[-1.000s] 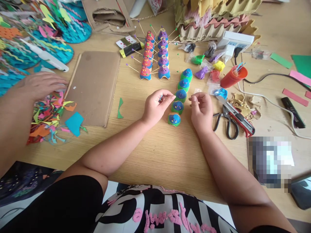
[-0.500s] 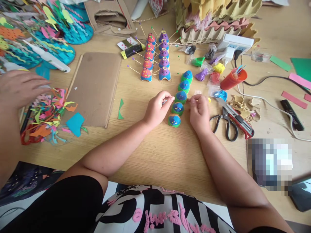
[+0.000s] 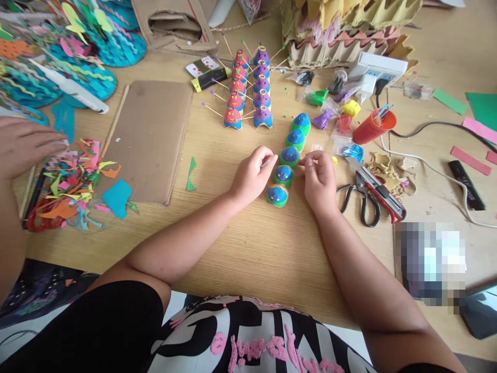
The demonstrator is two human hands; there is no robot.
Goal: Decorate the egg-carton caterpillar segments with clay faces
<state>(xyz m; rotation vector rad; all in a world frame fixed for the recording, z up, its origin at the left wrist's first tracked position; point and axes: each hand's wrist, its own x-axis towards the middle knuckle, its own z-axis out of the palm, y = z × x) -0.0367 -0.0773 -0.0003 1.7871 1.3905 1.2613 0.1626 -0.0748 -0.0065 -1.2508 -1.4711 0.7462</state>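
Observation:
Between my hands runs a slanting row of egg-carton cups [image 3: 289, 155], blue on top and green below, with small faces. My left hand [image 3: 254, 173] is closed in a pinch left of the row, on a thin light-blue stick [image 3: 264, 163]. On the other side, my right hand [image 3: 320, 178] has its fingers pressed together near the middle cup; what they hold, if anything, is too small to make out. Further back stand two rows of finished-looking cups, red-and-blue ones [image 3: 234, 117] and purple-and-blue ones [image 3: 263, 115], with bead-tipped sticks in their sides.
Scissors [image 3: 361, 199] and a box cutter [image 3: 382, 189] lie right of my right hand, below an orange cup [image 3: 375, 126]. Bagged clay [image 3: 323, 119] and a power strip [image 3: 378, 67] are behind. Leftward are cardboard [image 3: 149, 140], paper scraps [image 3: 73, 181] and another person's hand [image 3: 29, 142].
My hands stay almost in place beside the row, still closed. The other person's hand at the left has shifted slightly further left, and the view has moved a little.

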